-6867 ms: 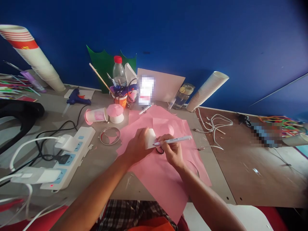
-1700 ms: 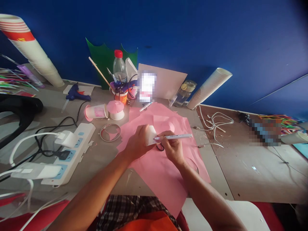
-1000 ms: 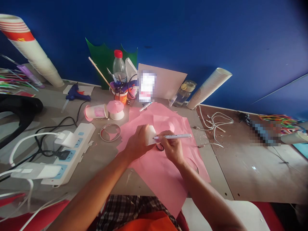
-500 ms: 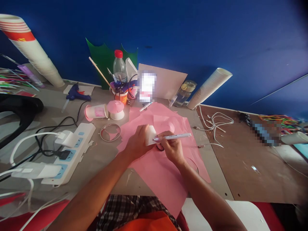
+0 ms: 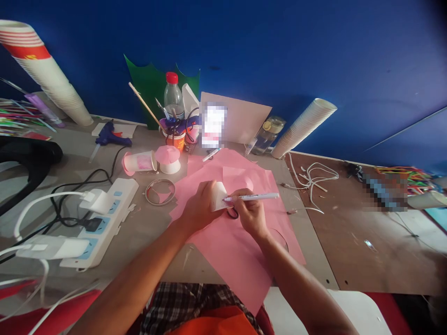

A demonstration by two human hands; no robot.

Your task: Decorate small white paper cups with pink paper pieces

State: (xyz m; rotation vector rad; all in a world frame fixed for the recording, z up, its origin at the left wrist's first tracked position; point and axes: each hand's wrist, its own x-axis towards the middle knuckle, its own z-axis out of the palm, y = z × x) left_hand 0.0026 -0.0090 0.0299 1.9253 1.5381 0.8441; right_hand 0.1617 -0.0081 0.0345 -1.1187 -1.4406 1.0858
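My left hand [image 5: 199, 207] is wrapped round a small white paper cup [image 5: 219, 195], held on its side just above a sheet of pink paper [image 5: 230, 246]. My right hand [image 5: 249, 215] pinches a white marker pen [image 5: 260, 197], its tip touching the cup's side. Black scissors [image 5: 232, 213] lie partly hidden under my right hand.
A white power strip [image 5: 101, 223] with plugs and cables lies at the left. A roll of tape [image 5: 159, 191], two pink-decorated cups [image 5: 153, 160], a glue gun [image 5: 110, 137], a bottle [image 5: 173, 100] and stacks of paper cups [image 5: 302, 128] stand behind. White wires [image 5: 314, 179] lie to the right.
Both hands stay in place on the cup; the pen tip shifts only slightly against the cup's side. Since the oldest frame the view has tilted a little.
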